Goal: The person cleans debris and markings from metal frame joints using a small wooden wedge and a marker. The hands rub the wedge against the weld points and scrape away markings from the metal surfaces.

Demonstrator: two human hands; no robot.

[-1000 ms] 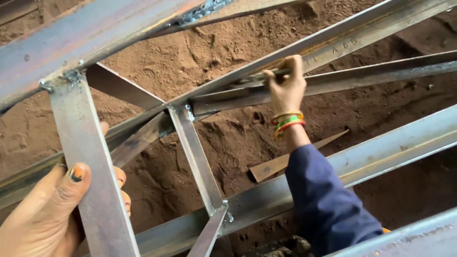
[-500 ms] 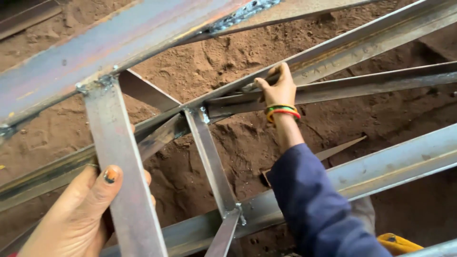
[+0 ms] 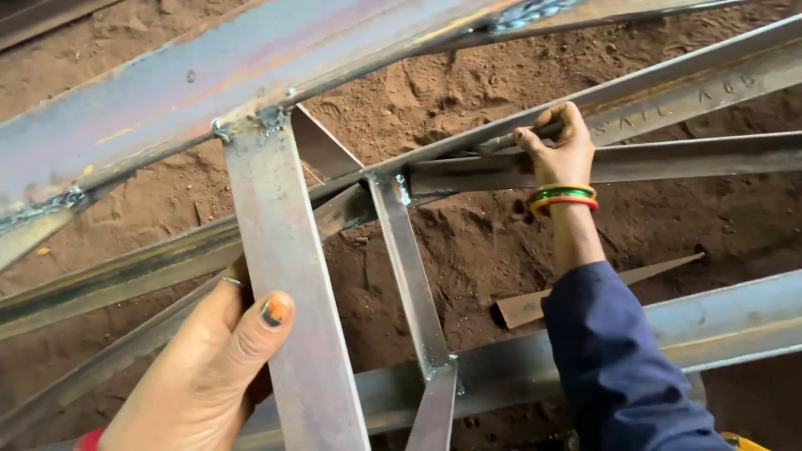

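— Where are the hands on that steel frame?

— The left hand (image 3: 205, 367) is wrapped around the flat upright brace (image 3: 288, 284) near the bottom of the view, thumb pressed across its face, fingers hidden behind it — clamped on the metal. The right hand (image 3: 558, 150) is further out, fingers curled shut over the edge of the long angle bar (image 3: 668, 88) that runs up to the right corner. A blue sleeve (image 3: 618, 359) covers the forearm and coloured bangles (image 3: 564, 196) sit at the wrist.

— And the brace itself?

— It is welded at its top to the wide top beam (image 3: 251, 75) crossing the upper left, and it slants down past the thumb. A thinner brace (image 3: 409, 276) stands just to its right, joined at its foot to the lower beam (image 3: 735, 321).

— Anything different from half a second ago?

— The view has swung: the upright brace and its weld now sit further right and lower in the picture than before, and the right hand has shifted right with them. Both hands keep the same holds — same brace, same bar. The loose steel offcut (image 3: 585, 292) still lies on the brown soil (image 3: 468, 75) under the frame, partly hidden by the sleeve.
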